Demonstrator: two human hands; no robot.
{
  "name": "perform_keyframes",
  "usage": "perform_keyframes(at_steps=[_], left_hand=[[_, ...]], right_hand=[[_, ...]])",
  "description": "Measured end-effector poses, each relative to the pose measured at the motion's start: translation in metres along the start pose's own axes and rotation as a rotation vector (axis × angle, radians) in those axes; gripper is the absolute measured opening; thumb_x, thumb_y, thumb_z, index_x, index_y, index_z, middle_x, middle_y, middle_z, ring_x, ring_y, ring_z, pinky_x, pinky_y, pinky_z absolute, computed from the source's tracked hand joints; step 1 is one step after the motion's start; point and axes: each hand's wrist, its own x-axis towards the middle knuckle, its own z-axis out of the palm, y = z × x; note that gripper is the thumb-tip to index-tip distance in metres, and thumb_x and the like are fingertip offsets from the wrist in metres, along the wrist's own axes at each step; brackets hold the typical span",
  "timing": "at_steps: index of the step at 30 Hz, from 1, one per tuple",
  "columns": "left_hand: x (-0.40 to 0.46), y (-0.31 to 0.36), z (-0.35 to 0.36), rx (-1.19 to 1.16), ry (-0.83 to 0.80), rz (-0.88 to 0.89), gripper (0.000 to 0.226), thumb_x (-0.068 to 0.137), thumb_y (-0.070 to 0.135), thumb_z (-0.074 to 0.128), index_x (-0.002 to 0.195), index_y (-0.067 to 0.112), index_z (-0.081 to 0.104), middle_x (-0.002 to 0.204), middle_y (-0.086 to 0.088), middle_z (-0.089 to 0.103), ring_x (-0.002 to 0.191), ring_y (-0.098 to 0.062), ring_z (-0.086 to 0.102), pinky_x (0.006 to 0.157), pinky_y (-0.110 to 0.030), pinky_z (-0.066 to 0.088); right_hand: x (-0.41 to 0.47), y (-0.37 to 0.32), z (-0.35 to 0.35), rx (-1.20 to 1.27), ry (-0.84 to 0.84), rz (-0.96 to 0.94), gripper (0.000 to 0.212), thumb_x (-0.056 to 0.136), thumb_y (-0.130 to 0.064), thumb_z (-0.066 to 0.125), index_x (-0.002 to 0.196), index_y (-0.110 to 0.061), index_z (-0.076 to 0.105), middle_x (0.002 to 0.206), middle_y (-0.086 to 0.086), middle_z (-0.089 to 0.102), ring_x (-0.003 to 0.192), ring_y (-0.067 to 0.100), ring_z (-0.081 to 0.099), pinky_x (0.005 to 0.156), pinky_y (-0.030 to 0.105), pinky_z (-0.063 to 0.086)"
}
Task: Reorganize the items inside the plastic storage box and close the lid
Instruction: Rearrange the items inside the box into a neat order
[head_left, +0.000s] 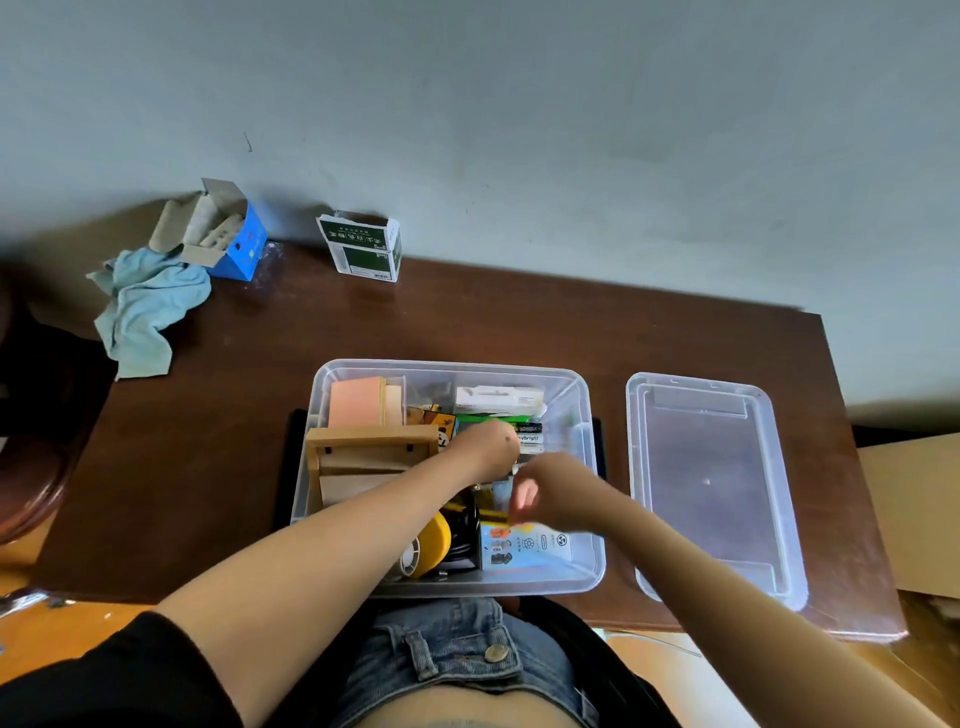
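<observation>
The clear rectangular plastic storage box (582, 519) stands open on the dark brown wooden table (519, 322), its long axis running away from the person toward the grey wall. Both hands reach down inside it, near its middle. The left hand (491, 447) has its fingers curled downward among the contents; whether they grip anything cannot be told. Just beside it, nearer the person, the right hand (550, 493) hangs with bent fingers, blurred, and its hold cannot be told either. Left of the left hand sits a light wooden rack (363, 457), with a pink pad (356, 402) beyond it. Under the left forearm lies a yellow round tape-like roll (434, 545). Beyond the hands lies a white carton (498, 397). Well to the right of the right hand, the clear plastic lid (711, 488) lies flat on the table, parallel to the box.
</observation>
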Motion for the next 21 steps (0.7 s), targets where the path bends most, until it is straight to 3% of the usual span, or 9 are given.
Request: perform_keyframes(at_steps=[3, 5, 8, 10, 13, 15, 21], left_hand=[[-0.009, -0.007, 0.01, 0.355, -0.209, 0.051, 0.028, 0.094, 0.011, 0.041, 0.109, 0.004, 0.063, 0.095, -0.011, 0.06, 0.092, -0.028, 0.055, 0.073, -0.033, 0.038], [-0.012, -0.013, 0.015, 0.47, -0.238, 0.07, 0.026, 0.096, 0.016, 0.038, 0.105, 0.012, 0.062, 0.085, -0.004, 0.055, 0.083, -0.023, 0.048, 0.07, -0.032, 0.033], [-0.012, -0.013, 0.015, 0.526, -0.276, 0.076, 0.035, 0.101, 0.025, 0.031, 0.123, 0.017, 0.057, 0.095, -0.006, 0.057, 0.085, -0.023, 0.046, 0.072, -0.032, 0.032], [-0.012, -0.013, 0.015, 0.559, -0.311, 0.08, 0.035, 0.1, 0.025, 0.031, 0.126, 0.019, 0.055, 0.1, -0.007, 0.057, 0.088, -0.023, 0.047, 0.073, -0.032, 0.034], [-0.015, -0.015, 0.018, 0.612, -0.278, 0.127, 0.029, 0.098, 0.024, 0.036, 0.114, 0.027, 0.059, 0.117, -0.005, 0.059, 0.099, -0.024, 0.052, 0.076, -0.031, 0.036], [-0.017, -0.017, 0.019, 0.645, -0.243, 0.152, 0.03, 0.097, 0.025, 0.04, 0.118, 0.022, 0.061, 0.119, -0.006, 0.06, 0.102, -0.025, 0.055, 0.077, -0.032, 0.041], [-0.02, -0.017, 0.019, 0.694, -0.251, 0.147, 0.034, 0.098, 0.024, 0.039, 0.125, 0.017, 0.059, 0.118, -0.008, 0.062, 0.103, -0.025, 0.057, 0.08, -0.032, 0.045]], right_hand=[[-0.001, 0.001, 0.01, 0.039, -0.085, -0.002, 0.021, 0.082, -0.027, 0.072, 0.09, -0.008, 0.075, 0.092, 0.008, 0.073, 0.08, 0.018, 0.062, 0.072, 0.024, 0.044], [0.005, 0.006, 0.004, 0.027, 0.006, 0.061, 0.022, 0.088, -0.025, 0.065, 0.094, -0.006, 0.073, 0.095, 0.012, 0.071, 0.085, 0.023, 0.064, 0.075, 0.028, 0.047], [0.021, 0.008, 0.001, -0.202, 0.186, 0.146, 0.02, 0.09, -0.003, 0.049, 0.104, -0.003, 0.064, 0.104, 0.014, 0.066, 0.094, 0.028, 0.063, 0.074, 0.031, 0.049], [0.037, 0.008, 0.003, -0.309, 0.206, 0.162, 0.027, 0.086, 0.006, 0.046, 0.107, -0.002, 0.061, 0.108, 0.016, 0.063, 0.098, 0.03, 0.062, 0.072, 0.031, 0.047], [0.061, 0.015, 0.007, -0.368, 0.14, 0.148, 0.032, 0.089, 0.0, 0.051, 0.119, -0.008, 0.059, 0.116, 0.012, 0.063, 0.106, 0.031, 0.06, 0.076, 0.031, 0.047], [0.073, 0.019, 0.014, -0.372, 0.114, 0.126, 0.034, 0.092, -0.009, 0.054, 0.124, -0.017, 0.058, 0.118, 0.007, 0.063, 0.107, 0.028, 0.06, 0.08, 0.033, 0.051], [0.09, 0.014, 0.02, -0.543, 0.106, 0.005, 0.02, 0.092, -0.016, 0.05, 0.105, -0.014, 0.066, 0.102, 0.007, 0.068, 0.094, 0.028, 0.064, 0.071, 0.031, 0.049]])
